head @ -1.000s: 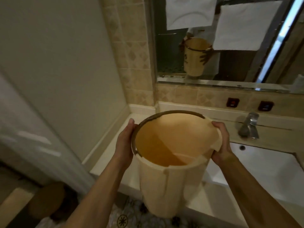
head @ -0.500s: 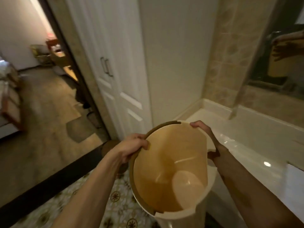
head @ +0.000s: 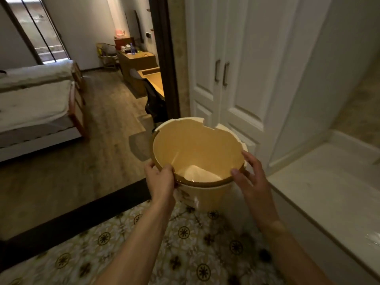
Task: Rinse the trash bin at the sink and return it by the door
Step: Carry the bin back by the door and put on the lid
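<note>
You hold the bin (head: 197,159) upright over the tiled floor (head: 185,249), just before the white doors (head: 224,79) — left hand (head: 160,179) pinching its near rim, right hand (head: 253,182) spread loosely against the side.

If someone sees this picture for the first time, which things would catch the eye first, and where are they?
First the beige trash bin in the middle, with a chipped rim, held above the patterned tile floor. The left hand grips its near rim, and the right hand touches the rim with spread fingers. Behind it stand white double doors, and an open doorway on the left shows a bed.
</note>
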